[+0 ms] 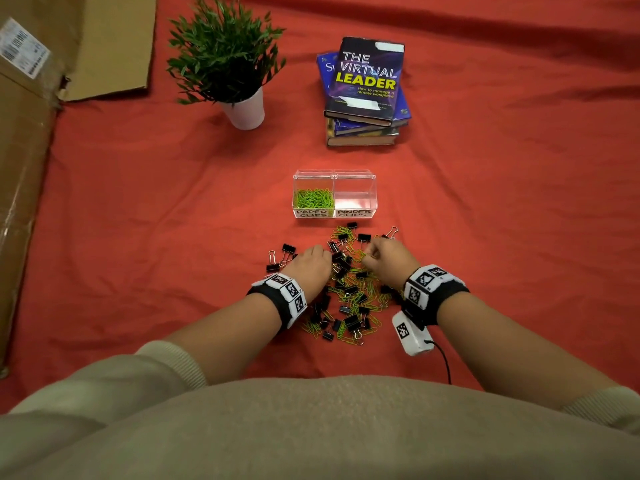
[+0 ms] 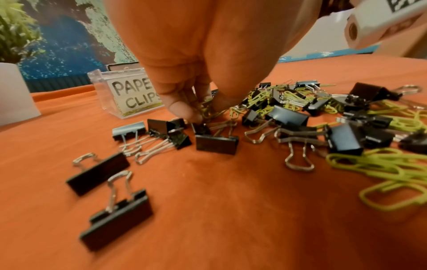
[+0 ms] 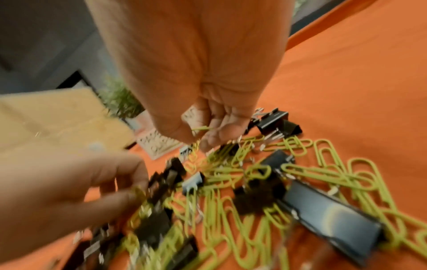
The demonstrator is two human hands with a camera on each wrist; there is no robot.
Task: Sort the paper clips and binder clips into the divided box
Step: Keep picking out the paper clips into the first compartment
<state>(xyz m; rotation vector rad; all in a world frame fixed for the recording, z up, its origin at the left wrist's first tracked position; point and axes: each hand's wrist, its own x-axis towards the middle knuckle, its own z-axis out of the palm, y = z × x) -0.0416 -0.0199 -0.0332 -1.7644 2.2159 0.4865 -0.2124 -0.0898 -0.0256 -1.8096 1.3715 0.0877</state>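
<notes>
A clear divided box (image 1: 373,188) stands on the red cloth. Its left compartment, labelled PAPER CLIPS, holds green paper clips (image 1: 313,199); the right one, labelled BINDER CLIPS (image 1: 354,213), shows nothing inside. Just in front of it lies a mixed pile (image 1: 349,296) of green paper clips and black binder clips (image 2: 216,144). Both hands are down in the far part of the pile. My left hand (image 1: 322,258) (image 2: 203,114) pinches a few green paper clips (image 2: 209,110) between thumb and fingers. Beside it, my right hand (image 1: 367,256) (image 3: 198,139) pinches green paper clips (image 3: 200,128) just above the pile.
A potted plant (image 1: 244,110) in a white pot stands at the back left, and a stack of books (image 1: 365,98) behind the box. Flattened cardboard (image 1: 27,140) lies along the left edge. Several binder clips (image 1: 282,256) lie loose left of the pile.
</notes>
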